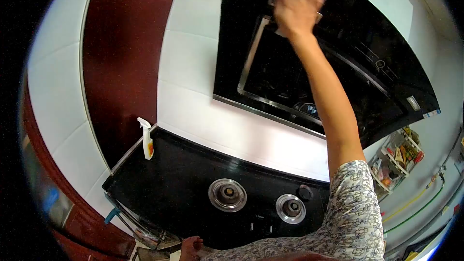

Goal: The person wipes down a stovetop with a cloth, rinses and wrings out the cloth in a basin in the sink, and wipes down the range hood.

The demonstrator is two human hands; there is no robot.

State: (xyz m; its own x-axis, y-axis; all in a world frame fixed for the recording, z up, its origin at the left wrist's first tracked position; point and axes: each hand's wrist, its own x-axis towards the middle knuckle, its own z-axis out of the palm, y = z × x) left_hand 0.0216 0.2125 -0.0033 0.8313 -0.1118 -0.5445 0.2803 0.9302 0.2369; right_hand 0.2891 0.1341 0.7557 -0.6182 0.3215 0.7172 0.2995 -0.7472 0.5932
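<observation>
Reaching up at the top of the view, my right hand (297,7) lies against the black glass panel of the range hood (290,77). Its fingers are blurred and press on something dark and grey that I cannot make out. Low at the bottom edge, my left hand (192,245) is beside the front of the black cooktop counter (179,188), its fingers curled with nothing visible in them. A white spray bottle (148,140) with an orange label stands upright at the counter's back left.
Two round burners (227,195) are set in the counter, with a dark round knob or cap (305,192) by the right one. A dark red cabinet panel (125,58) rises at left. Shelves with packets (398,157) and yellow and green hoses (420,208) are at right.
</observation>
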